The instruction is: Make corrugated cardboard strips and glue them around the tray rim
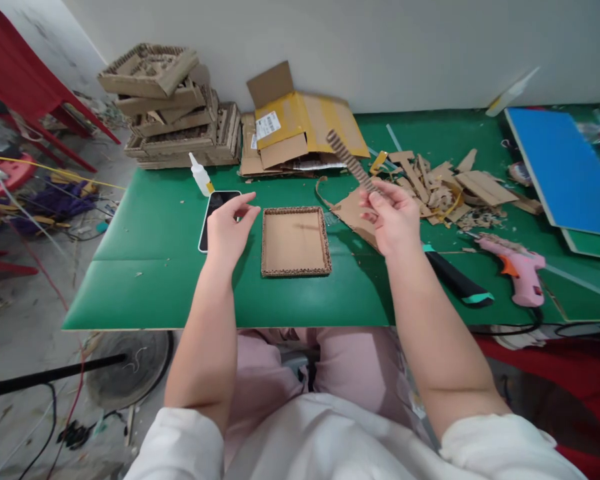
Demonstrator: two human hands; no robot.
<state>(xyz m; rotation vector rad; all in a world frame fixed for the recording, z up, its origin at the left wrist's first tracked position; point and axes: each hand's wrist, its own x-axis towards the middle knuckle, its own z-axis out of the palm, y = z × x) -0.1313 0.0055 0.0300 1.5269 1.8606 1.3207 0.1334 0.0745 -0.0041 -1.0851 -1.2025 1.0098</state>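
My right hand [393, 213] holds a narrow corrugated cardboard strip [349, 160] by its lower end, with the strip tilted up to the left above the table. My left hand [230, 227] is raised over a phone [203, 235], its thumb and index finger apart and nothing between them. Between the two hands, a shallow square cardboard tray [296, 243] with corrugated walls lies on the green table [155, 287]. A thin shadow crosses the tray's bottom.
Stacked cardboard frames [180, 120] and a glue bottle [200, 175] stand at the left. Behind lies a flattened carton [325, 127]. On the right are cardboard scraps [440, 187], a black-handled tool [457, 277], a pink glue gun [523, 270] and a blue board [570, 173].
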